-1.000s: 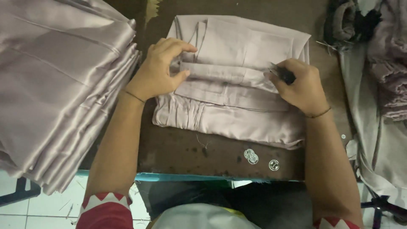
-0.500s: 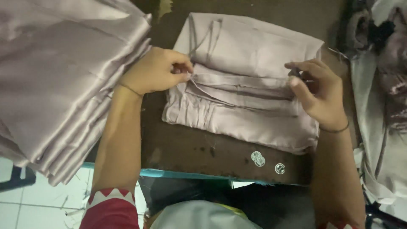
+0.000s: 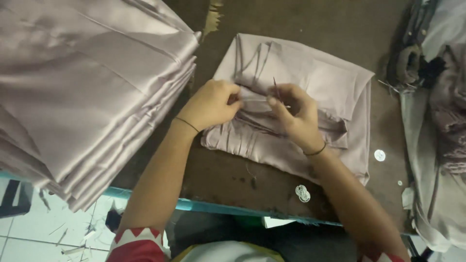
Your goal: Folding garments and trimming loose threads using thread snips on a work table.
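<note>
Left hand (image 3: pixel 211 104) pinches a fold of the pale mauve folded satin garment (image 3: pixel 310 92) lying on the dark brown worktable (image 3: pixel 218 170); right hand (image 3: pixel 292 112) grips a thin dark pointed tool (image 3: pixel 275 86) over the same fold, beside a tall stack of matching folded fabric (image 3: pixel 87 87).

A garment workshop: stacked folded satin cloth (image 3: pixel 82 92) on a worn worktable (image 3: pixel 218 174), loose buttons (image 3: pixel 302 193).
</note>
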